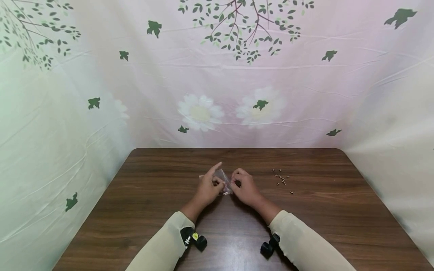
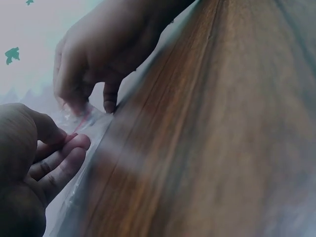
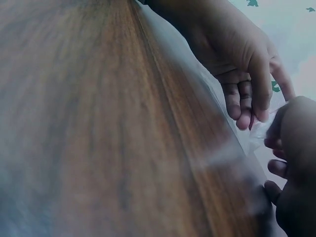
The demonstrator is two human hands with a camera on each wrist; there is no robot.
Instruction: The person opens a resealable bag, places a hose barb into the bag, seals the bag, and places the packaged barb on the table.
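A small clear plastic zip bag (image 1: 222, 175) is stretched between my two hands over the middle of the table. My left hand (image 1: 207, 189) pinches the bag's edge between thumb and fingers, its index finger pointing away. At the bag's other side, my right hand (image 1: 246, 189) pinches the plastic with curled fingers. A thin red zip line (image 2: 82, 123) runs from one hand to the other in the left wrist view. Whether the bag holds anything cannot be made out.
Several small brass-coloured metal pieces, like screws or fittings (image 1: 281, 178), lie scattered right of my right hand. The brown wooden table (image 1: 152, 210) meets a printed cloth backdrop (image 1: 223, 82) at its far edge and sides.
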